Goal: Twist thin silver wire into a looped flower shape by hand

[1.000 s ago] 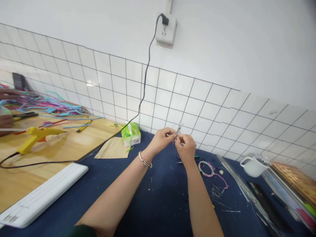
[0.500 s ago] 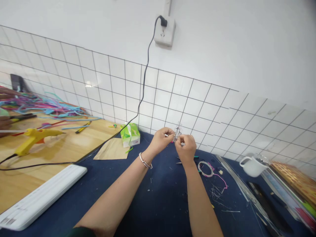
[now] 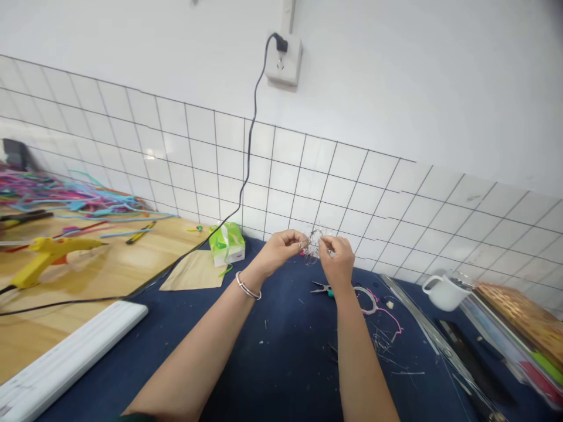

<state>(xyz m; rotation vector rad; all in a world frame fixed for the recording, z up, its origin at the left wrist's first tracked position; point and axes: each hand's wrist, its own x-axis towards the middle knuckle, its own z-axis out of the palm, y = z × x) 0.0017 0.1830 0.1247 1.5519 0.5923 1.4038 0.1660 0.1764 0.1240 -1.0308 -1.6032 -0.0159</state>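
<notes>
Between both hands hangs a small tangle of thin silvery wire [image 3: 314, 239], bent into a roughly round, open shape with loose ends. My left hand [image 3: 282, 246] pinches its left side between thumb and fingertips; a bangle circles that wrist. On the other side my right hand [image 3: 338, 258] grips the wire with thumb and forefinger. A small pink bit shows by the left fingertips, too small to name. Below my right hand, pliers [image 3: 323, 288] with teal handles lie on the dark blue mat [image 3: 281, 351], partly hidden by the wrist.
Rightward lie a ring-shaped coil [image 3: 367, 300] with pink wire, wire scraps [image 3: 383, 346], long wires [image 3: 416, 319], a white mug [image 3: 446, 292] and stacked books [image 3: 523, 316]. Leftward are a tissue pack [image 3: 227, 243], a white power strip [image 3: 74, 363], a yellow glue gun [image 3: 48, 255] and coloured pipe cleaners [image 3: 88, 196].
The wire tangle has turned and shows a rounder outline, with my hands slightly farther apart. More of the pliers shows beside my right wrist. The whole view has shifted a little.
</notes>
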